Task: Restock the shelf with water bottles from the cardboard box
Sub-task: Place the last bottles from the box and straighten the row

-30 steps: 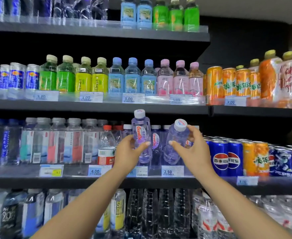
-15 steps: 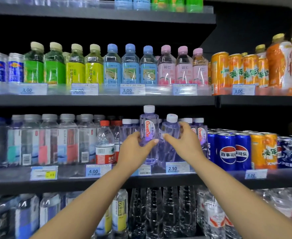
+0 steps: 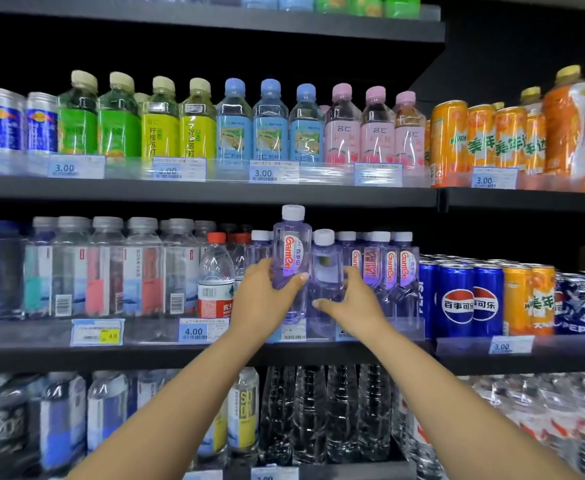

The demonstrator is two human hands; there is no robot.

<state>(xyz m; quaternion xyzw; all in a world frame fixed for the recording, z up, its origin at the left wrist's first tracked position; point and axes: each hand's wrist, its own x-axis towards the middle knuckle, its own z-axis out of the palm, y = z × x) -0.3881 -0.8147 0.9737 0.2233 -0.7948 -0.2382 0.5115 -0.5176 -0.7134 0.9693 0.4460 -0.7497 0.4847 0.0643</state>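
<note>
My left hand [image 3: 265, 299] grips a clear purple-tinted Ganten water bottle [image 3: 291, 251] with a white cap, upright and a little higher than the row behind it. My right hand [image 3: 351, 304] holds a second such bottle [image 3: 325, 268], standing lower at the front of the middle shelf [image 3: 145, 351]. Both bottles are side by side, close together. More Ganten bottles [image 3: 393, 268] stand in rows just right of and behind them. The cardboard box is not in view.
A red-capped bottle [image 3: 216, 275] stands just left of my left hand, with clear water bottles [image 3: 111, 268] further left. Blue Pepsi cans [image 3: 460, 296] and orange cans fill the shelf to the right. The shelf above holds coloured drink bottles [image 3: 270, 123]; large bottles stand below.
Both hands moved the two bottles further in toward the shelf and closer together. The right bottle went from tilted to upright and lower. The camera view shifted down slightly.
</note>
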